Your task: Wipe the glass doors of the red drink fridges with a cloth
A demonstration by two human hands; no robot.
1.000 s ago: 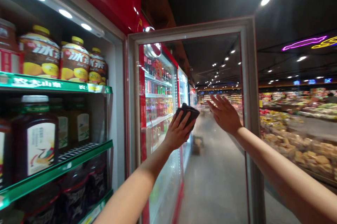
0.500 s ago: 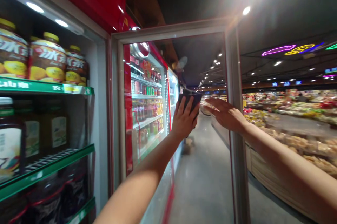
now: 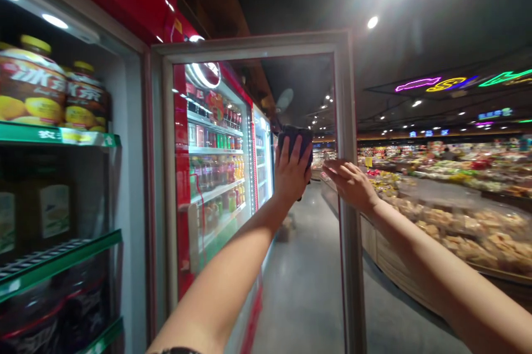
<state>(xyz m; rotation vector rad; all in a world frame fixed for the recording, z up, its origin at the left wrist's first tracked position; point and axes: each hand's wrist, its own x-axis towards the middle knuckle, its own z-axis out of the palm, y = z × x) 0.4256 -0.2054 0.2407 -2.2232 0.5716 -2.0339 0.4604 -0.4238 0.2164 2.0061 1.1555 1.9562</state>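
Note:
My left hand (image 3: 292,174) holds a folded dark cloth (image 3: 306,140) flat against the glass of an open fridge door, fingers spread over it. The door's grey metal frame (image 3: 347,276) runs around the pane. At the frame's right side is my right hand (image 3: 353,183), its fingers stretched out toward the cloth. Those fingers hold nothing and appear to rest by the glass edge. Some of the cloth's lower part is hidden behind my left hand.
On the left, a red-topped fridge stands open, with yellow-capped bottles (image 3: 35,85) on a green-edged shelf (image 3: 58,133). Beyond the glass are more lit drink fridges (image 3: 216,171) and a grey floor aisle (image 3: 307,287). Packed food (image 3: 465,226) lines a display at right.
The view has turned right, so the door and fridge sit further left. My left hand and the cloth have moved slightly up on the pane; the right hand stays near the frame.

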